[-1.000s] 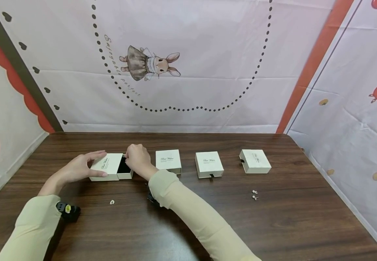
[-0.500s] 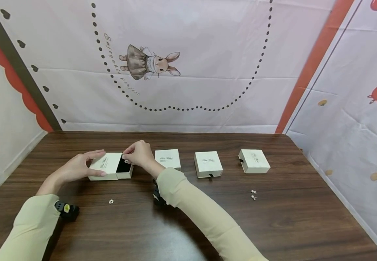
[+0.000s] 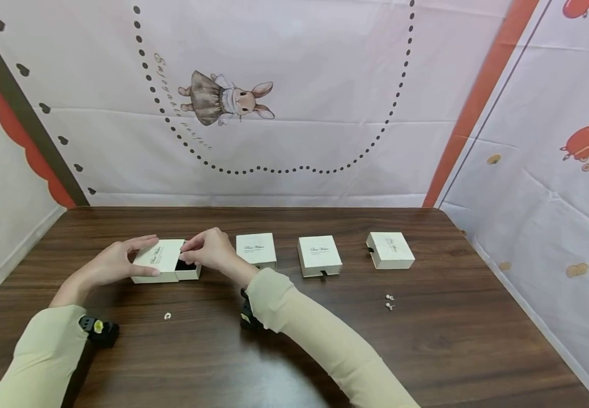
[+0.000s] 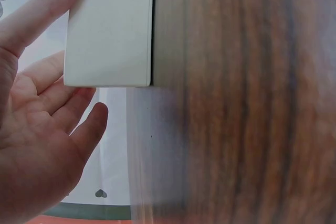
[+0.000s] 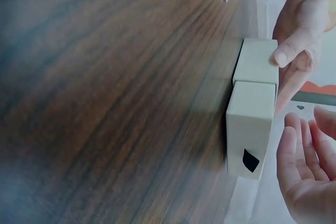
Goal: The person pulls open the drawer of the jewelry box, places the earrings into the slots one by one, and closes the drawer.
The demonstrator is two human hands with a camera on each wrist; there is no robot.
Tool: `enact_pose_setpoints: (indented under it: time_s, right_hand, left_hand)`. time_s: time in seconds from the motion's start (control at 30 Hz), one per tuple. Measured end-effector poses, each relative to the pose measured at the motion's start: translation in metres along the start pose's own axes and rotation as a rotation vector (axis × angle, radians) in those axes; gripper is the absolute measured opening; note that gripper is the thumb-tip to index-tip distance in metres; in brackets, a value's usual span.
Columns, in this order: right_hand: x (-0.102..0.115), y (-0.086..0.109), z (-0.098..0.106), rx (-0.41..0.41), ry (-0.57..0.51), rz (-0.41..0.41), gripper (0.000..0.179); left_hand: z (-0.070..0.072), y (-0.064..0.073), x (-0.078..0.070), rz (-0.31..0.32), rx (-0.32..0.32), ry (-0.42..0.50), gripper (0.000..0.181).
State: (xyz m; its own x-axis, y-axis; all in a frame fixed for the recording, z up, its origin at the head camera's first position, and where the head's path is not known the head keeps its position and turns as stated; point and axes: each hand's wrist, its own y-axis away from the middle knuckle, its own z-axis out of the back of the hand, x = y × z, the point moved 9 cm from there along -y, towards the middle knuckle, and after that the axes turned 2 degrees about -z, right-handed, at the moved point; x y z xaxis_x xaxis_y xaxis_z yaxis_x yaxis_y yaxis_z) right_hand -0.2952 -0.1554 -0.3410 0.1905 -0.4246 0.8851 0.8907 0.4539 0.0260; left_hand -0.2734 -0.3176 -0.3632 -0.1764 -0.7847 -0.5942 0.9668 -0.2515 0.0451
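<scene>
My left hand (image 3: pixel 107 263) grips the left end of a cream slide-out gift box (image 3: pixel 170 252), thumb on the near side and fingers at the back. Its drawer (image 3: pixel 188 275), lined in black, is pulled out to the right. Over the drawer my right hand (image 3: pixel 215 249) is bent with thumb and index fingertips down at the lining; the small earring seen there earlier is hidden by the fingers. A black pull tab (image 5: pixel 251 161) sticks out of the drawer's end in the right wrist view. One small flower-like earring (image 3: pixel 167 316) lies on the table in front of the box.
Three more cream boxes stand in a row to the right: one (image 3: pixel 255 247) beside my right hand, another (image 3: pixel 320 255) in the middle, the last (image 3: pixel 392 249) farther right. Two pearl earrings (image 3: pixel 389 306) lie on the wooden table (image 3: pixel 457 340) before it.
My right hand has shifted from the drawer's far right edge, showing a small earring at its fingertips on the way, to lower left over the lining. The left hand keeps its grip.
</scene>
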Motion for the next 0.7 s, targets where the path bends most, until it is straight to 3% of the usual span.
enact_pose_setpoints:
  time_s: [0.2,0.5,0.7]
  right_hand:
    - [0.001,0.008,-0.008,0.066,-0.007,-0.005,0.006]
    - [-0.004,0.018,-0.032,0.196,-0.008,-0.073,0.011]
    - [-0.006,0.023,-0.047,0.273,0.021,-0.095,0.012]
  left_hand:
    - [0.001,0.002,-0.001,0.008,-0.003,0.010,0.094]
    - [0.007,0.007,0.006,0.031,-0.040,0.015,0.090]
    - [0.007,0.010,0.007,0.016,-0.037,0.018,0.086]
